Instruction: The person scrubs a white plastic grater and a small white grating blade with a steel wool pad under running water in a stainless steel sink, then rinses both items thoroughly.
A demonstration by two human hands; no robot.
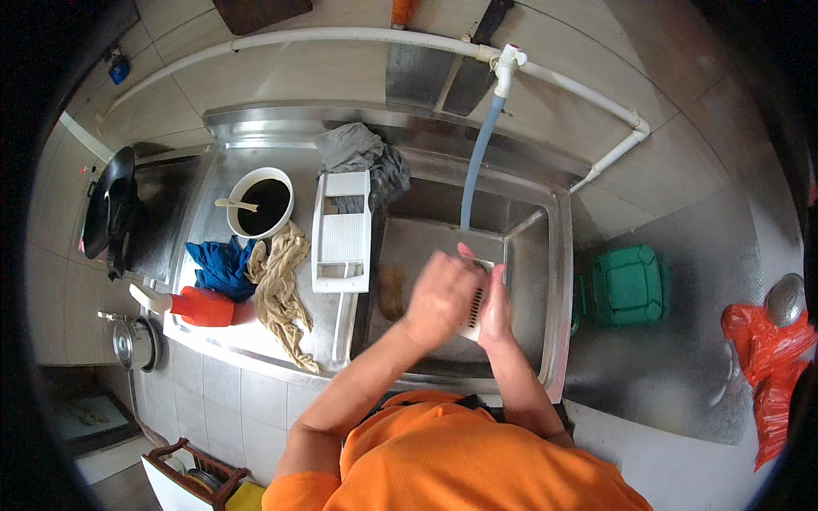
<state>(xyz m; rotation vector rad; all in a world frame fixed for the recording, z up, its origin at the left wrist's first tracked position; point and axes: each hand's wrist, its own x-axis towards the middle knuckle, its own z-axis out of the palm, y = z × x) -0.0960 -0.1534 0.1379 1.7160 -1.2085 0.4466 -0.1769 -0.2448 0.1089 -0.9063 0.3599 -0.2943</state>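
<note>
My right hand (pixel 496 312) grips a flat white plastic piece (pixel 471 331) with a row of dark slots, which looks like a grater insert. Curled over its face is my left hand (pixel 441 297), blurred, and whatever its fingers hold is hidden. Both hands are above the stainless steel sink basin (pixel 441 233). A blue-grey hose (pixel 480 153) hangs from the white tap (pixel 509 64) into the basin behind them. To the left, a white plastic mandoline frame (pixel 342 233) lies along the basin's edge. A brownish object (pixel 391 290) rests at the basin's left side.
Left on the counter are a white bowl (pixel 287 191) of dark liquid with a spoon (pixel 236 205), a beige cloth (pixel 281 290), a blue cloth (pixel 220 263) and a red bottle (pixel 204 306). A grey cloth (pixel 350 147) lies behind. Rightward are a green basket (pixel 627 285) and red bags (pixel 763 332).
</note>
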